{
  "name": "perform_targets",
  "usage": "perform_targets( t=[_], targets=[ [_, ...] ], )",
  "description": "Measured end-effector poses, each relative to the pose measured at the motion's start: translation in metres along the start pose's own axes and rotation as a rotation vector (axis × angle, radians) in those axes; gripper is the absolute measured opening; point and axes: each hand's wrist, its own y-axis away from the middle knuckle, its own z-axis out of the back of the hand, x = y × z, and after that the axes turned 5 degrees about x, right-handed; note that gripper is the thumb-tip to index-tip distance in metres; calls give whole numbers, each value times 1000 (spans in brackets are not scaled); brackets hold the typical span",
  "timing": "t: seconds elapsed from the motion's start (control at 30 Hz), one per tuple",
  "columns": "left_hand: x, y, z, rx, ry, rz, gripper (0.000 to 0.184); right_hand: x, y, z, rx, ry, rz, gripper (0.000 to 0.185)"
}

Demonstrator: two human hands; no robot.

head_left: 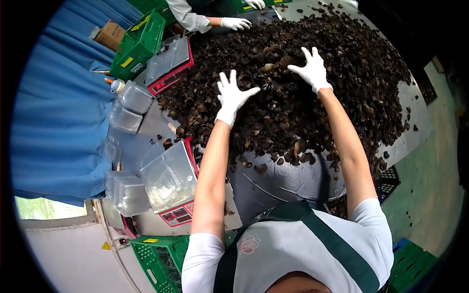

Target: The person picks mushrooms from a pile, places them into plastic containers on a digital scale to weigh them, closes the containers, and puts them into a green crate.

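Observation:
A broad heap of dark, curled pieces that look like wood ear mushrooms [273,112] covers much of the metal table. Over its left part is my left hand [233,97] in a white glove, with fingers spread and nothing held. My right hand [312,71], gloved alike, is spread open over the upper middle of the heap, also holding nothing. Whether either hand touches the pieces I cannot tell. Left of my left forearm stands a red scale [178,215] with a clear plastic tray [163,184] on its pan.
Another person's gloved hand [236,23] is at the heap's far edge. A second red scale [168,63] and a green crate [139,46] stand far left. Clear plastic containers [129,195] are stacked at left. A blue curtain [58,132] hangs beside them. Another green crate [159,263] sits below.

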Motion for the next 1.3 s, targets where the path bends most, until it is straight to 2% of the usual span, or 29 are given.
perform_targets(
  t=[0.03, 0.13, 0.17, 0.2, 0.27, 0.4, 0.47, 0.53, 0.67, 0.77, 0.87, 0.97, 1.0, 1.07, 1.13, 1.17, 1.2, 1.27, 1.3],
  targets=[
    [-8, -3, -4, 33, -25, 6, 115, 4, -14, -1, 93, -23, -66, 93],
    [-25, -5, -21, 129, -129, -64, 116, 40, 3, -12, 268, -10, 21, 83],
    [-25, -2, -30, 114, -142, -114, 112, 51, 18, -17, 323, 2, 97, 71],
    [-22, 0, -42, 100, -155, -163, 108, 53, 35, -39, 206, 64, 194, 61],
    [-20, 17, -58, -60, -177, -291, 77, 54, 70, -47, 163, -17, 302, 51],
    [-15, 85, -78, -268, -99, -564, 57, 23, 137, -42, -11, -126, 403, 42],
    [-8, 111, -97, -267, -7, -685, 48, 15, 174, -36, 50, -148, 367, 39],
    [-4, 143, -108, -202, 16, -698, 39, 7, 213, -35, 239, -141, 274, 35],
    [13, 198, -119, -148, 64, -672, 25, 2, 271, -22, 202, -144, 352, 39],
    [28, 236, -119, -92, 87, -626, 25, 8, 300, -9, 296, -149, 478, 46],
    [46, 258, -109, -34, -28, -726, 26, 13, 323, -5, 493, -149, 599, 49],
    [54, 259, -89, 91, -1, -628, 21, 15, 313, 8, 667, -234, 671, 50],
    [53, 256, -78, 121, 5, -594, 19, 13, 301, 8, 663, -322, 616, 51],
    [47, 233, -58, -25, 73, -496, 17, 12, 263, 12, 454, -321, 602, 52],
    [45, 196, -47, -236, 85, -483, 19, 14, 207, 12, 324, -299, 451, 54],
    [36, 174, -28, -163, 65, -445, 24, 18, 179, 14, 269, -249, 403, 57],
    [48, 149, -42, -272, 58, -420, 35, 21, 153, 10, 211, -200, 354, 59],
    [46, 105, -46, -211, -31, -315, 70, 20, 107, -16, 120, -51, 309, 68],
    [39, 93, -48, -156, -105, -278, 78, 22, 97, -26, 169, 7, 280, 71]
  ],
)
